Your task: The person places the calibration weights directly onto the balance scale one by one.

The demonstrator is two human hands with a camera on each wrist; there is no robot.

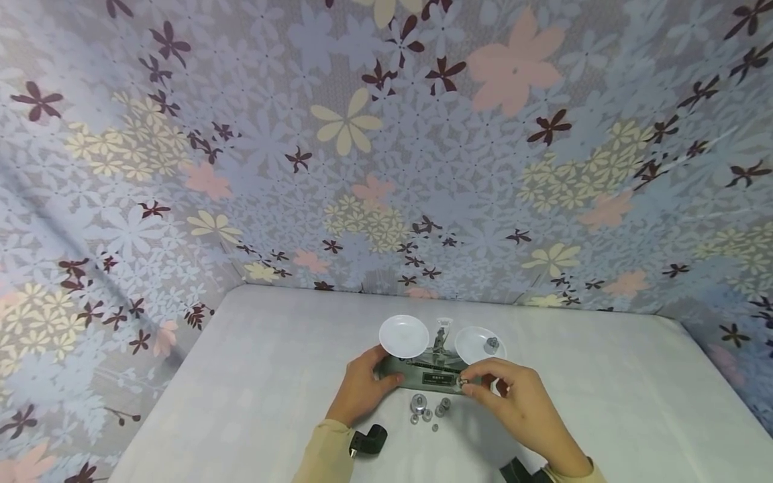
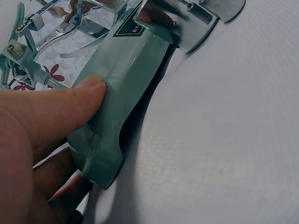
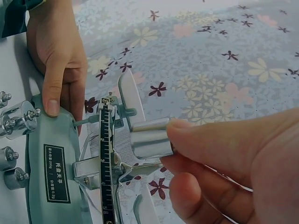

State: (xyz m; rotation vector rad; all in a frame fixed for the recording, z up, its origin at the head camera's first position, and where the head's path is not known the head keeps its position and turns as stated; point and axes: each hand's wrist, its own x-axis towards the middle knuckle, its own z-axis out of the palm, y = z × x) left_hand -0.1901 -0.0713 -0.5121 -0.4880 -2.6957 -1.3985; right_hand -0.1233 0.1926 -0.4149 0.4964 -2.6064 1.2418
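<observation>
A green pan balance (image 1: 410, 376) stands on the table, with a dark label on its front and a ruled black beam (image 3: 106, 163). My left hand (image 1: 360, 389) grips the left end of its base, the thumb (image 2: 88, 95) on top and the fingers round the back and underside. Between thumb and fingertips, my right hand (image 1: 519, 402) pinches a silver cylindrical weight (image 3: 150, 139) in front of the right part of the base. One knobbed metal weight (image 1: 492, 345) sits on the right white pan (image 1: 471, 343). Nothing lies on the left white pan (image 1: 404, 337).
Several silver weights (image 1: 419, 402) of different sizes stand on the white tabletop (image 1: 272, 376) in front of the balance. A black wrist camera (image 1: 370, 440) is by the left wrist. Behind the table rises a flower-patterned wall covering (image 1: 386, 168).
</observation>
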